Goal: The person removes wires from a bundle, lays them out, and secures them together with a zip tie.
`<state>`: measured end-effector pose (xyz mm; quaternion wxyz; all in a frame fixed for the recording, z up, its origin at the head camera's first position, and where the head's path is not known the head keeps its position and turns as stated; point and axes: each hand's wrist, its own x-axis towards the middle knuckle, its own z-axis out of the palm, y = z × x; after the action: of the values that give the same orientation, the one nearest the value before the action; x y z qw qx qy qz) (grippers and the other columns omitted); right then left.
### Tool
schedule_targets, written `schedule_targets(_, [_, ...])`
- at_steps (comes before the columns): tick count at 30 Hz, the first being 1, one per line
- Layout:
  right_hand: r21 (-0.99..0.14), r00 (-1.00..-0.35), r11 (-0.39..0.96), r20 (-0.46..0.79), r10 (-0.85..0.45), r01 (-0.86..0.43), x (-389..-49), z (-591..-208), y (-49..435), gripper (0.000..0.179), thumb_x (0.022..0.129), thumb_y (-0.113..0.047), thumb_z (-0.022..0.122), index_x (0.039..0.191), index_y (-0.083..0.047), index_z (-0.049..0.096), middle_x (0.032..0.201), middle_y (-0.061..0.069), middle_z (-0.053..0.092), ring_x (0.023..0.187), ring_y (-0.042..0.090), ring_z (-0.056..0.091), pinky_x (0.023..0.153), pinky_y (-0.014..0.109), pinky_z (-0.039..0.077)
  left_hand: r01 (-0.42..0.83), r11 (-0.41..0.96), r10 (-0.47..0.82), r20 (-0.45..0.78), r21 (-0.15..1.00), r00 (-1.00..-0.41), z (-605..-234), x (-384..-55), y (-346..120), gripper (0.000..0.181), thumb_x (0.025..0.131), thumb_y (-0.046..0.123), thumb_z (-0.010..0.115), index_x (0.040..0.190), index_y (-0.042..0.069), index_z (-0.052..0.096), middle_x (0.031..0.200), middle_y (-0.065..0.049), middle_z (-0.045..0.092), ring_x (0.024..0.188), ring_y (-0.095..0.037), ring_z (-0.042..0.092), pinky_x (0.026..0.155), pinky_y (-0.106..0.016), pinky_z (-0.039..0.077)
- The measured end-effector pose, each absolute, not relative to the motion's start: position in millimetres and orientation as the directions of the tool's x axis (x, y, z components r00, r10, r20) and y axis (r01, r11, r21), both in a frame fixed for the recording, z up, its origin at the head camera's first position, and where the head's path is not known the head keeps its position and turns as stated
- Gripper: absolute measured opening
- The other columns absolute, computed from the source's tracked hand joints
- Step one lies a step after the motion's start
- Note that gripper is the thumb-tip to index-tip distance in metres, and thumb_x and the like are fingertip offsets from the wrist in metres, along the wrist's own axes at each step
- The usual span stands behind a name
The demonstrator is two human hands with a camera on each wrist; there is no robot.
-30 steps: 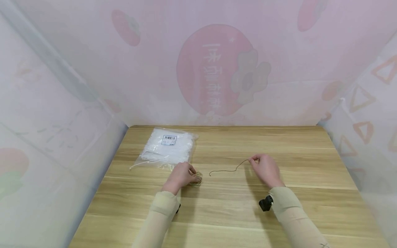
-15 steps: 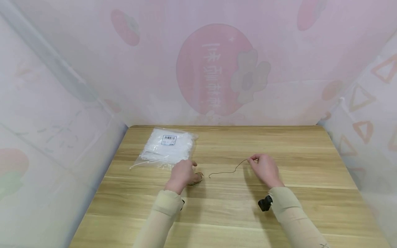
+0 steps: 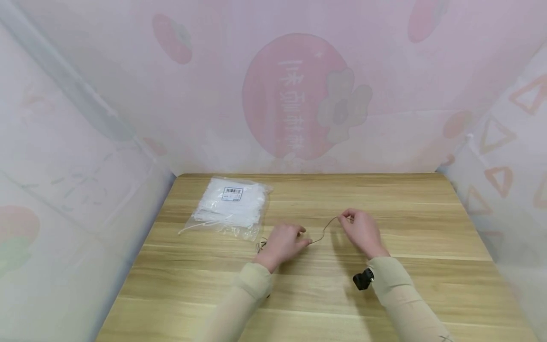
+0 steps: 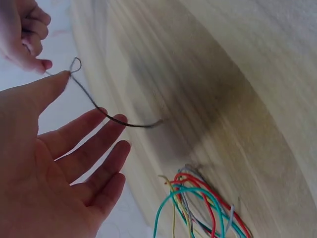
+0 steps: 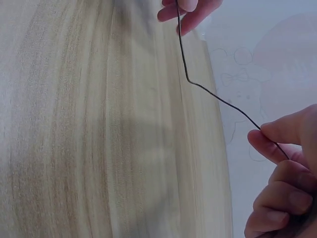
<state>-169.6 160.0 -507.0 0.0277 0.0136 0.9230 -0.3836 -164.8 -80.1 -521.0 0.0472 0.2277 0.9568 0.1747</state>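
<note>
In the right wrist view, a thin dark wire runs with a bend between the two hands. My right hand pinches it between thumb and index finger, the other fingers curled. My left hand is at the wire's other end. The left wrist view shows its thumb at the wire and its fingers loosely extended and spread apart, the wire passing across two fingertips. Below that hand lies a loose bundle of red, green, yellow and grey wires, partly hidden behind the left hand in the head view.
A clear plastic bag of white thin strips with a barcode label lies at the back left of the wooden table. Pale printed walls stand along the table's back and both sides. A black wrist camera sits below the right hand.
My left hand has moved right, away from the wire bundle, which is left on the table, and has reached the free end of the dark wire. The right hand has barely moved.
</note>
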Motion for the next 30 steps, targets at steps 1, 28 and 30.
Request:
schedule_targets(1, [-0.708,-0.998,0.705,-0.057,0.008,0.046,-170,-506,160,0.027,0.103,-0.028,0.058,0.111,-0.006,0.071,0.067,0.003,0.057,0.052,0.017,0.047,0.049,0.033,0.038,0.434,0.835,0.463,-0.004,0.340,-0.886,-521,-165,-78,0.038,0.099,0.043,0.066,0.114,0.009,0.076,0.105,-0.003,0.075,0.097,-0.020,0.069,0.088,-0.036,0.052])
schedule_targets(28, [-0.711,-0.999,0.702,0.010,-0.053,-0.044,-174,-495,167,0.025,0.098,-0.031,0.065,0.087,-0.009,0.070,0.074,0.001,0.062,0.060,0.018,0.048,0.060,0.035,0.041,0.357,0.841,0.331,0.135,0.407,-0.934,-504,-181,-82,0.010,0.103,0.014,0.061,0.093,0.012,0.059,0.073,0.004,0.055,0.061,-0.011,0.053,0.053,-0.027,0.045])
schedule_targets(30, [-0.710,-0.997,0.700,0.037,-0.074,-0.078,-174,-495,165,0.026,0.097,-0.028,0.067,0.078,-0.011,0.066,0.066,-0.002,0.056,0.057,0.015,0.044,0.058,0.034,0.038,0.338,0.869,0.293,0.173,0.362,-0.940,-502,-183,-84,0.010,0.102,0.015,0.062,0.093,0.012,0.061,0.072,0.005,0.057,0.059,-0.012,0.053,0.051,-0.027,0.044])
